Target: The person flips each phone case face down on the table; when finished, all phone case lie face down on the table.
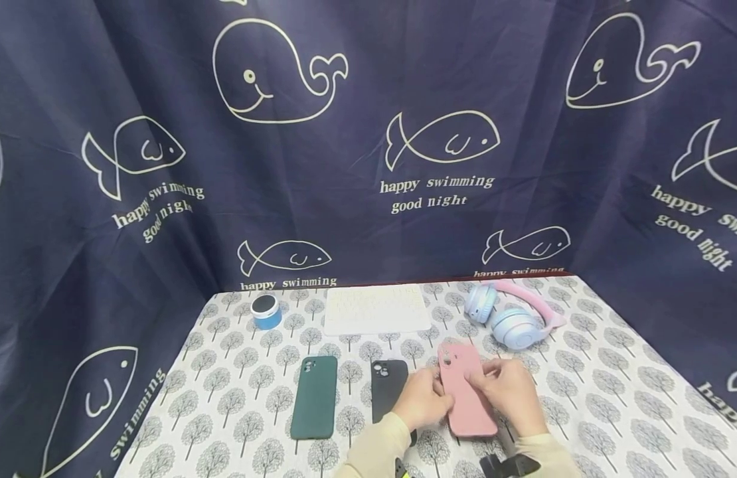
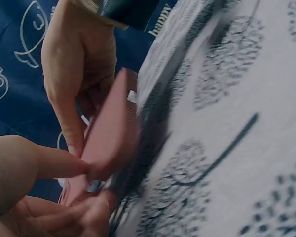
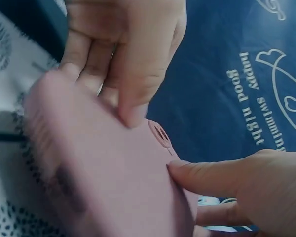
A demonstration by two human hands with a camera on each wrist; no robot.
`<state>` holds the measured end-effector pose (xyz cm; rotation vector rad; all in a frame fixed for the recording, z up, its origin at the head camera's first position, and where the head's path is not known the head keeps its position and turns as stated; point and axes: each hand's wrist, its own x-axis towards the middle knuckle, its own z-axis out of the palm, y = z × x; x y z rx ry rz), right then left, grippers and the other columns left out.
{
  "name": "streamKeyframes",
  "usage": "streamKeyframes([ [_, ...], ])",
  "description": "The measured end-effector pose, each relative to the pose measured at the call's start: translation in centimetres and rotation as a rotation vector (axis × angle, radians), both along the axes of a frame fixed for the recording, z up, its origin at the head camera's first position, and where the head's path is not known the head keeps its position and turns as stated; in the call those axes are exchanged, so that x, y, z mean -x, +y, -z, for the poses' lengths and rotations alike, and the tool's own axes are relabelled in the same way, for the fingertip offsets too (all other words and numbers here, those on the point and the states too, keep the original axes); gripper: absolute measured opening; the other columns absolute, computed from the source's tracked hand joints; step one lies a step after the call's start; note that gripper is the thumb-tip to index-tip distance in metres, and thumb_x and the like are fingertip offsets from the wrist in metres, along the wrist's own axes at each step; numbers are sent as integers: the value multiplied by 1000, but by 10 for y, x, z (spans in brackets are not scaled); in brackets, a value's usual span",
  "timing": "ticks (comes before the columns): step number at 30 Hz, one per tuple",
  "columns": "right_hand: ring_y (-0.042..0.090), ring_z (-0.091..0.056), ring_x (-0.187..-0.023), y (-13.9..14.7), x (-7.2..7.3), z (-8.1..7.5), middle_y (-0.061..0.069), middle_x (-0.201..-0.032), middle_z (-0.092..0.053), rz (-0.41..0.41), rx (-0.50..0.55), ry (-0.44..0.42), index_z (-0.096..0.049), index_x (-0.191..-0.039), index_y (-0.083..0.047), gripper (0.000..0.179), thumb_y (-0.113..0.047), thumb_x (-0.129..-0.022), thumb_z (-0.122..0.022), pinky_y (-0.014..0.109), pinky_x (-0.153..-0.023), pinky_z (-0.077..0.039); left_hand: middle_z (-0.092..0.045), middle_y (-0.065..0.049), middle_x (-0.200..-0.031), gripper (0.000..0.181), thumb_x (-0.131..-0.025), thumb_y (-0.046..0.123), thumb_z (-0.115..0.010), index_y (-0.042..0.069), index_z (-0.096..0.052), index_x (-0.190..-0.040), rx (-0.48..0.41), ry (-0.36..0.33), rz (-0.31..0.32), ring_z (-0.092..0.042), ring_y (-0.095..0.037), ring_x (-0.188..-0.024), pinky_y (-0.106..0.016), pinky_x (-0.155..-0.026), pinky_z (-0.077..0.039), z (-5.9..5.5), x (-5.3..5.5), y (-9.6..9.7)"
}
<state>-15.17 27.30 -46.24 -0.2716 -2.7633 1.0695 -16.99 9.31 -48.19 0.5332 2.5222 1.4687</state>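
Observation:
A pink phone case [image 1: 467,398] is held between my two hands, tilted off the patterned cloth, its camera cutout at the far end. My left hand [image 1: 423,398] pinches its left edge, with the thumb on the flat back. On the opposite side my right hand [image 1: 513,393] grips the case, thumb on the back and fingers behind. The left wrist view shows the pink case [image 2: 108,131] edge-on; the right wrist view shows its broad back [image 3: 113,163]. Partly hidden beneath my left hand lies a black phone case [image 1: 388,385]. A dark green phone case [image 1: 315,397] lies further left.
A white keyboard [image 1: 377,310] lies at the back of the table. Left of it stands a small blue-and-white speaker-like cylinder [image 1: 266,312]. Pink and pale blue headphones [image 1: 516,327] rest at the back right. A navy curtain [image 1: 368,232] hangs behind and around the table.

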Motion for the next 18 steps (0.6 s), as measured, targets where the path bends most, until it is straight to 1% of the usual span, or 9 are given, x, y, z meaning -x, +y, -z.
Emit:
streamKeyframes([
  [2, 25, -61, -70, 1, 0, 3, 10, -77, -69, 1, -34, -22, -73, -85, -1, 30, -29, -78, -80, 38, -60, -48, -59, 7, -71, 18, -76, 5, -74, 5, -67, -93, 12, 5, 9, -51, -4, -58, -20, -61, -46, 1, -3, 1],
  [3, 25, -62, -72, 1, 1, 5, 12, -80, -69, -4, -49, -29, -73, -84, -2, 29, -29, -78, -80, 39, -61, -48, -56, 8, -68, 22, -75, 5, -74, 6, -66, -96, 14, 0, 13, -51, -4, -59, -21, -61, -46, 1, -4, 2],
  [4, 26, -62, -72, 1, 1, 6, 13, -80, -69, -4, -59, -40, -73, -83, -3, 28, -29, -78, -80, 39, -61, -47, -56, 8, -69, 22, -75, 4, -74, 8, -66, -95, 18, 6, 15, -51, -4, -60, -21, -62, -46, 2, -6, 2],
  [5, 26, -62, -72, 1, 1, 8, 14, -80, -69, -4, -62, -50, -73, -82, -3, 27, -29, -79, -80, 40, -61, -47, -58, 8, -70, 25, -75, 4, -74, 8, -67, -99, 17, 12, 17, -53, -4, -62, -21, -64, -48, 3, -7, 3],
  [9, 29, -62, -71, 1, 1, 11, 17, -83, -69, 0, -90, -81, -72, -84, -4, 28, -31, -79, -79, 43, -61, -47, -60, 7, -83, 35, -76, 10, -74, 9, -69, -111, 93, 81, 3, -53, -5, -79, -30, -81, -49, 5, -9, 6],
  [12, 33, -64, -73, 0, 2, 14, 22, -86, -69, 9, -114, -85, -71, -86, -3, 30, -31, -78, -80, 48, -63, -49, -58, 6, -91, 40, -78, 13, -74, 9, -70, -117, 160, 114, -6, -50, -8, -88, -36, -91, -46, 6, -11, 10],
  [14, 36, -64, -75, 0, 2, 16, 25, -89, -69, 12, -121, -84, -70, -87, -2, 31, -30, -78, -80, 51, -65, -49, -60, 3, -95, 40, -78, 14, -74, 8, -69, -118, 188, 121, -16, -55, -11, -92, -39, -94, -47, 6, -11, 12],
  [16, 37, -64, -75, 1, 3, 18, 25, -88, -68, 13, -122, -91, -70, -87, -1, 31, -29, -77, -80, 52, -66, -49, -64, -1, -101, 40, -79, 16, -74, 6, -69, -118, 204, 115, -19, -59, -18, -101, -42, -98, -47, 8, -11, 14],
  [18, 39, -64, -77, 2, 4, 18, 26, -91, -68, 14, -125, -102, -70, -92, 1, 35, -30, -77, -79, 53, -67, -50, -64, -2, -103, 40, -79, 17, -75, 6, -69, -117, 219, 126, -23, -60, -21, -103, -42, -98, -47, 10, -10, 15],
])
